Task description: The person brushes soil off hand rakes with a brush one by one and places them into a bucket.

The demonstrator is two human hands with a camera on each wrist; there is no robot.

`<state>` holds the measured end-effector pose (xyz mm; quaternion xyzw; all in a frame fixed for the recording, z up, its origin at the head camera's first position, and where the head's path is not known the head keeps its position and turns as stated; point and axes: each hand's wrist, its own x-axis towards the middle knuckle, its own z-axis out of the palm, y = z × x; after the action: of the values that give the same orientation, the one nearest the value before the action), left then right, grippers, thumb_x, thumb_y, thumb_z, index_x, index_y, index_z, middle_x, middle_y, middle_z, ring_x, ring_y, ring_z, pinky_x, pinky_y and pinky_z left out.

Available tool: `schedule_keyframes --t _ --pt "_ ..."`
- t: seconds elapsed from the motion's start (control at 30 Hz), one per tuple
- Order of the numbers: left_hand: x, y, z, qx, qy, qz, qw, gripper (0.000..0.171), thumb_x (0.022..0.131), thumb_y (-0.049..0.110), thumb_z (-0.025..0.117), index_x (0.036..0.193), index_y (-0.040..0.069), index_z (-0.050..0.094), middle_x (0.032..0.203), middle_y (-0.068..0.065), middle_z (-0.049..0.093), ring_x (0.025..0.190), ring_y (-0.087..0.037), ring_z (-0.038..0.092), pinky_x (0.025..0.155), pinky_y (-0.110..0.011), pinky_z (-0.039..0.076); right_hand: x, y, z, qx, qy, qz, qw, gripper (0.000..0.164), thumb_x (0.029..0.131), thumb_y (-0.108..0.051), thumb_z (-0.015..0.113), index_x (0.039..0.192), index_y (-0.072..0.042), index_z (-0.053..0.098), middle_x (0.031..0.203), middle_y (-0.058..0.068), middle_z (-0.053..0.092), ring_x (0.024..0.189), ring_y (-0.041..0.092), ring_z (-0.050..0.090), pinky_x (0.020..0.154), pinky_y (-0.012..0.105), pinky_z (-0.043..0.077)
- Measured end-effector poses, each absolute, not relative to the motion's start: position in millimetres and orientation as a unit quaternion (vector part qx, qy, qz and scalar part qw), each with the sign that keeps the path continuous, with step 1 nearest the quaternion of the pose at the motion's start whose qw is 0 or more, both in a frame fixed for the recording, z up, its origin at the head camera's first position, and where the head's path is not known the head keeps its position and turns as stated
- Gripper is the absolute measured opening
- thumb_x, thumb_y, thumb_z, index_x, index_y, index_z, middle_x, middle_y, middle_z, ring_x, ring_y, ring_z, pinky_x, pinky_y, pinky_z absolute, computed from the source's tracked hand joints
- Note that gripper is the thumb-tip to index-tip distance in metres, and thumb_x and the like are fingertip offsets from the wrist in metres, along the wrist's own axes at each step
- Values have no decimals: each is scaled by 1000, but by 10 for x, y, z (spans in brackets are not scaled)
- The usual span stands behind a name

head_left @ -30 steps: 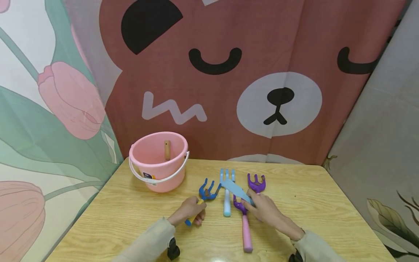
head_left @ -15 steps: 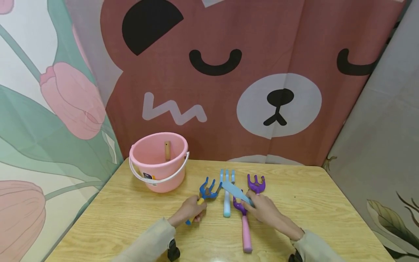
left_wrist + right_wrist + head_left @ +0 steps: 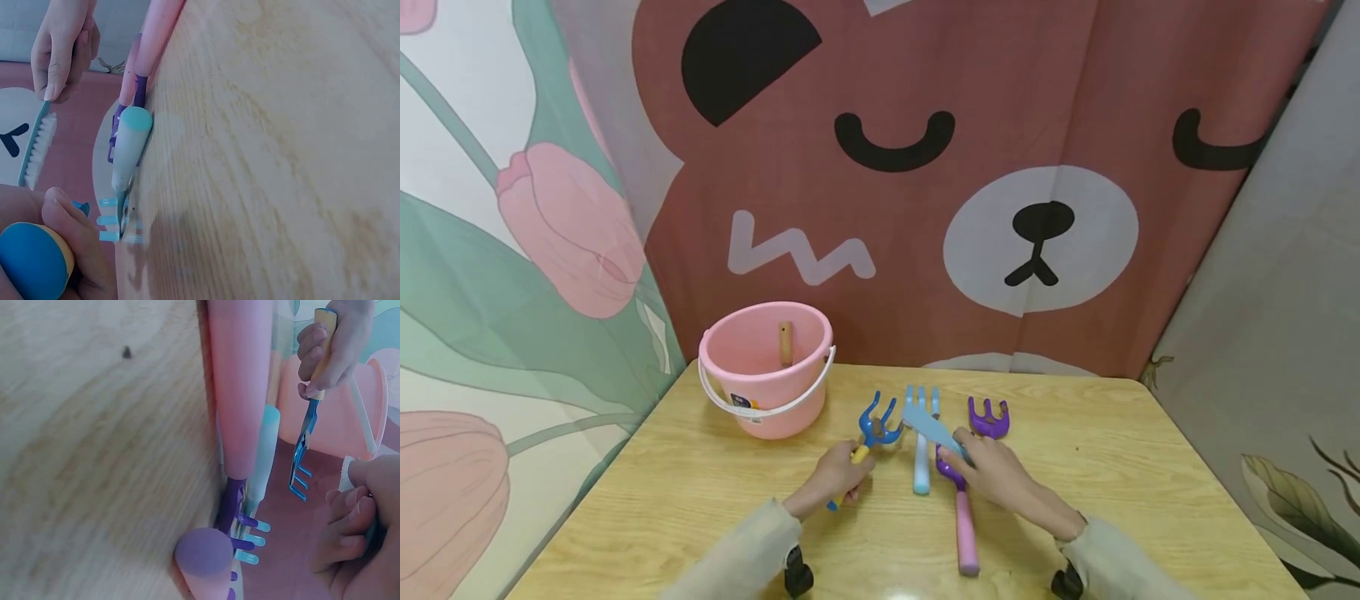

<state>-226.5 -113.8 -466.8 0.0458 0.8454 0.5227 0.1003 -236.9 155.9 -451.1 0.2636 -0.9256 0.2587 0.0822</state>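
Bucket [image 3: 786, 421]: pink, upright at the back left of the tabletop [image 3: 700, 500], with a wooden handle [image 3: 786, 343] poking up inside it.
Left hand [image 3: 838, 469]: fingers wrapped round the yellow grip of a three-tined blue rake [image 3: 877, 428], near the bucket.
Blue rake: held up off the wood, tines pointing away from the person, a brown patch at their base.
Light-blue fork [image 3: 922, 471]: lying between the two hands, prongs toward the bear-print backdrop [image 3: 887, 83].
Brush [image 3: 927, 425]: light-blue back, white bristles, hanging in the air across the fork from where I stand.
Nearer purple rake [image 3: 966, 533]: on the tabletop, pink handle toward the person, head partly hidden; I can't tell if fingers touch it.
Farther purple rake [image 3: 989, 423]: tines showing just beyond the right hand [image 3: 996, 475].
Right hand: gripping the brush by its handle end.
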Motion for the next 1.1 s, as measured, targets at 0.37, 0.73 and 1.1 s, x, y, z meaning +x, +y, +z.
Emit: schedule_keyframes --t 0.37,0.73,1.1 --pt "-2222 -1142 -4652 45 836 537 102 21 98 13 56 109 -5 55 58 -8 54 39 -8 46 36 -19 39 -2380 1521 -4490 268 -926 247 94 16 98 -22 64 95 -7 59 57 -11 39 44 -1 32 38 15 25" --pt "-2218 -1153 -4570 61 831 543 107 16 98 15 56 101 0 55 58 -6 52 40 -8 46 38 -20 40 -2414 1469 -4345 283 -923 244 94 18 100 -25 60 96 -8 57 58 -11 38 45 0 32 39 17 27" --pt "-2218 -1123 -4568 82 818 558 111 26 97 12 56 114 -7 56 57 -5 51 39 -8 45 37 -19 41 -2440 1382 -4349 301 -918 231 113 23 98 -25 64 105 -2 63 54 -14 29 44 -1 25 39 18 24"
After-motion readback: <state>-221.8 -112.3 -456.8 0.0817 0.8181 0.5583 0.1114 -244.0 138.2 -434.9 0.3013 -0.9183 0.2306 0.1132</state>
